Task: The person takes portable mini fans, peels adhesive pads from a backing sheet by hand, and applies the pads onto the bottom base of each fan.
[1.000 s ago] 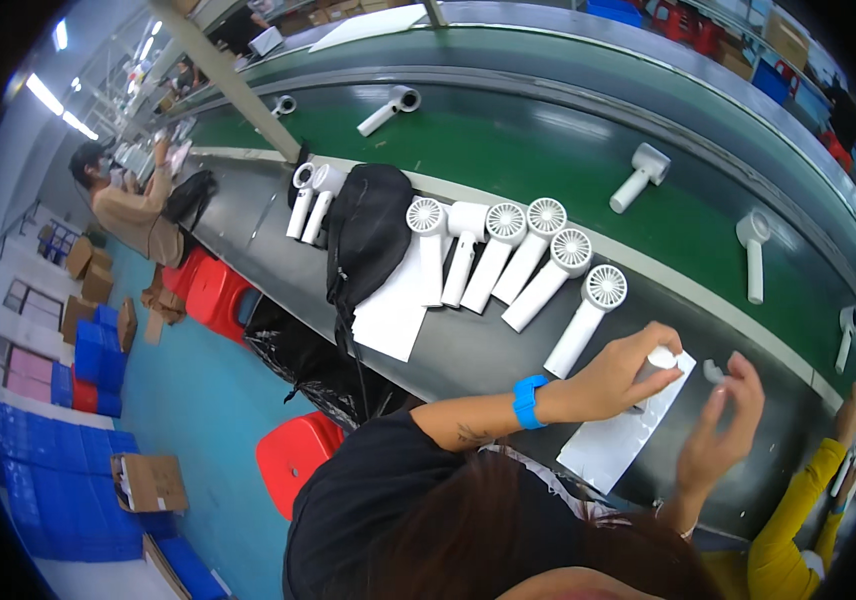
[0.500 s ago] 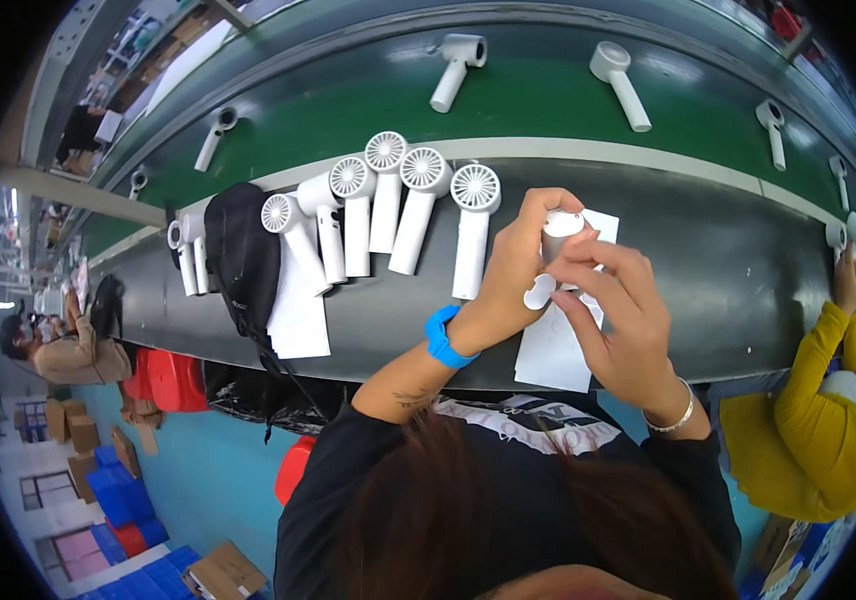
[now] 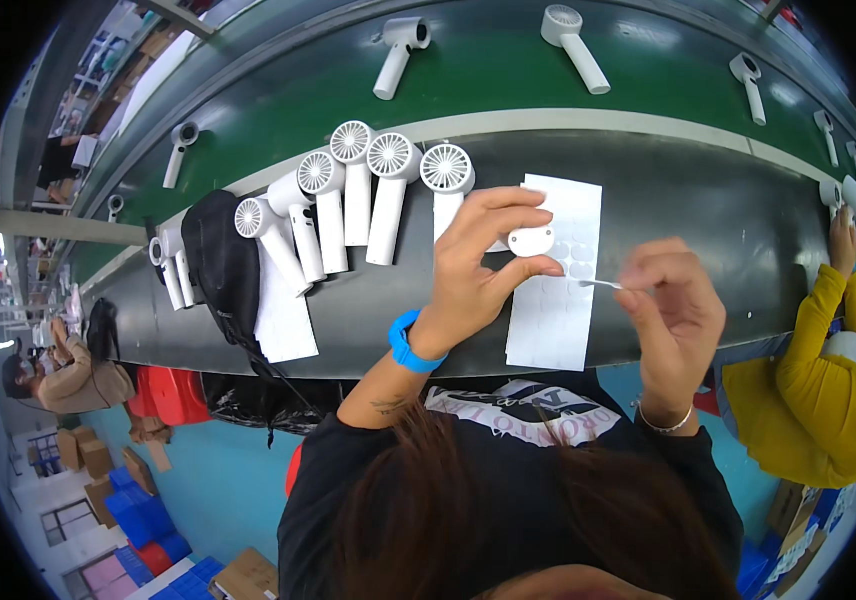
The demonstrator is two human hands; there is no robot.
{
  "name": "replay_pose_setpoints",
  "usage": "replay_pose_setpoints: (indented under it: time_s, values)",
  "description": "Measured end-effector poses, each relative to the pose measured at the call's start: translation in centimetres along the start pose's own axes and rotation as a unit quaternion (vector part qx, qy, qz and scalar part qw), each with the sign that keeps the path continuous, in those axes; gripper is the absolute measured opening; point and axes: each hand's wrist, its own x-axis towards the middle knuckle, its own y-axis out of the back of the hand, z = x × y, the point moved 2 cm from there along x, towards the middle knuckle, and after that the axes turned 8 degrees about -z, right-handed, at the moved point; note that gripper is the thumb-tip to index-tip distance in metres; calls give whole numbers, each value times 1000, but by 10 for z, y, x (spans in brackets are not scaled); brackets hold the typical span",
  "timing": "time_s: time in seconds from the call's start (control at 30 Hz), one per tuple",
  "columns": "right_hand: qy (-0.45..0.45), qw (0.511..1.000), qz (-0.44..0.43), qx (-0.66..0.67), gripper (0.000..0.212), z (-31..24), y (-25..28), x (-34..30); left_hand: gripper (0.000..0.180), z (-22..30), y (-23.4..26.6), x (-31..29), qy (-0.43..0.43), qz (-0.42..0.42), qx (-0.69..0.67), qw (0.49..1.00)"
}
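Note:
My left hand point(image 3: 483, 250), with a blue band on its wrist, grips what looks like a white handheld fan point(image 3: 531, 241). Only its rounded end shows, with small dark holes; the rest is hidden behind the fingers. To the right, my right hand point(image 3: 678, 310) pinches a thin white sticker point(image 3: 603, 284) between thumb and fingertips, seen almost edge-on. Both hands are above a white sheet of round stickers point(image 3: 553, 335) on the dark table. Just left of my left hand stands a white fan point(image 3: 447, 172), its handle partly covered by that hand.
Several white fans point(image 3: 385, 200) are grouped at left beside a black bag point(image 3: 216, 260) and white paper point(image 3: 286, 325). Beyond the table runs a green conveyor belt point(image 3: 488, 75) carrying spaced-out fans. A person in yellow sleeves point(image 3: 813, 320) works at right, another person point(image 3: 78, 365) at far left.
My right hand has moved right, away from the fan, with the sticker in its fingers. My left hand has shifted left and turned the fan end-on. Fans on the belt appear further left.

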Motion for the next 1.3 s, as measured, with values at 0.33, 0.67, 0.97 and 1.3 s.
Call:
replay_pose_setpoints:
  time_s: [0.33, 0.67, 0.97, 1.3]
  values:
    - [-98, 987, -47, 115, 50, 22, -26, -1, 41, 19, 2, -23, 66, 51, 13, 996]
    - [-140, 976, -31, 163, 45, 19, -29, 1, 40, 21, 4, -28, 157, -18, -202, 967]
    - [-132, 981, -24, 142, 42, 20, -28, 1, 38, 19, 4, -27, 174, -45, -237, 955]
    - [-142, 978, -27, 149, 42, 20, -25, 1, 36, 20, 5, -25, 180, -56, -233, 954]
